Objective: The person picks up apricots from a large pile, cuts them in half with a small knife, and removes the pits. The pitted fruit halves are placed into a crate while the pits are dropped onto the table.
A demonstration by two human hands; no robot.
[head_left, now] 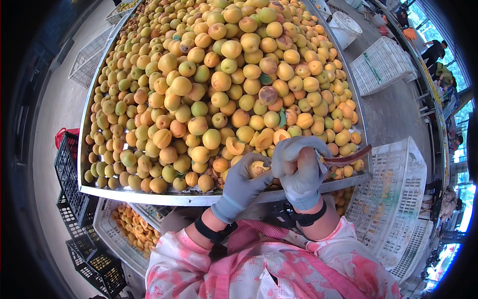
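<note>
My left hand (243, 186), in a grey glove, is closed round an apricot (258, 169) at the near edge of the metal table. Beside it, my gloved right hand (300, 169) is curled round a slim tool with a long, curved reddish-brown strip (348, 157) sticking out to the right. The tool's working end is mostly hidden between the hands, so its exact kind is unclear. Just beyond my fingers lie cut apricot halves (264, 139) with orange flesh showing. A large heap of whole apricots (219, 79) covers the table.
The table's metal rim (149, 197) runs before me. Below it at left stands a white crate (110, 219) holding apricot halves, next to stacked black crates (74, 184). White crates (391, 199) stand at right, with another stack (383, 65) and a white bucket (344, 29) farther back. People (435, 52) are at far right.
</note>
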